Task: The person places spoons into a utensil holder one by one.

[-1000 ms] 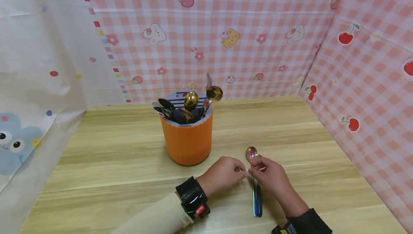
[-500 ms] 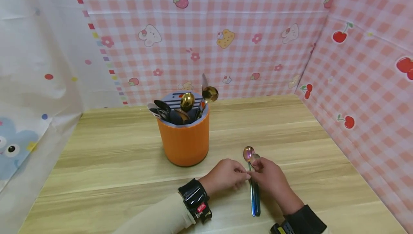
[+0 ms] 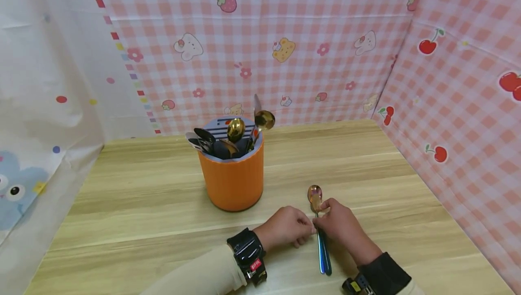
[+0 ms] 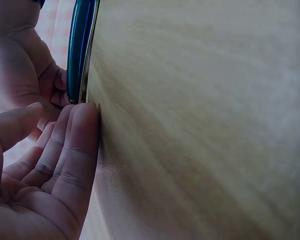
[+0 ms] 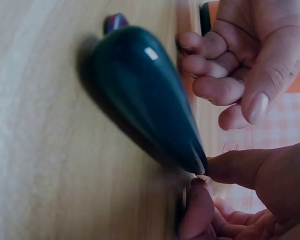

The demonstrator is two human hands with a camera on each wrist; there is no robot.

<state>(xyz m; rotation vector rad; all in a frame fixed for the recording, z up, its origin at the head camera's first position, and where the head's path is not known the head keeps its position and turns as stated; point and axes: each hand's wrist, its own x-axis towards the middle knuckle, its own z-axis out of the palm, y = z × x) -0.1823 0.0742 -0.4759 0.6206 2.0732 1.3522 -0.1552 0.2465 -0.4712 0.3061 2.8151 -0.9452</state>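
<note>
Two spoons lie one over the other on the table in the head view. The lower spoon [image 3: 314, 191] has a shiny gold-pink bowl and a blue handle. My right hand [image 3: 343, 223] pinches the upper spoon [image 5: 140, 85] between thumb and fingers near its neck; its handle is dark teal. Beside the neck of the spoons is my left hand [image 3: 286, 228], fingertips close to the handles. In the left wrist view its fingers are nearly straight and the thumb stands apart, with nothing gripped between them. The right hand partly hides the upper spoon's bowl.
An orange round holder [image 3: 233, 186] stands behind and left of the hands. Several spoons and other utensils stick out of its grey slotted top [image 3: 244, 155]. Checked cloth [image 3: 240, 28] hangs behind the wooden table [image 3: 134, 204] and along its right side.
The upper spoon has shifted over the lower one, and their bowls now overlap more. The left fingers have loosened and moved slightly down. The head view has turned slightly right.
</note>
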